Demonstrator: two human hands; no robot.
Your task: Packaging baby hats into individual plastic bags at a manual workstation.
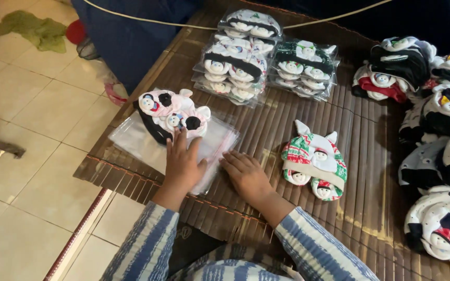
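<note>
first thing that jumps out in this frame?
Both hands, left and right, press flat on clear bags at the mat's near edge, a pink hat lying on the bags. Bagged hats are stacked behind; loose hats pile up at right.

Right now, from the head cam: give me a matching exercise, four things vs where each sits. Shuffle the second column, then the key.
Things
1. pink pig hat
2. red-and-green hat
3. bagged hat stacks
4. loose black-and-white hats

Places
A. piled along the mat's right edge
B. far side of the mat, centre, in clear packets
C. on the clear plastic bags, just beyond the left hand
D. alone on the bamboo mat, right of the right hand

Pairs: 1-C, 2-D, 3-B, 4-A
</note>
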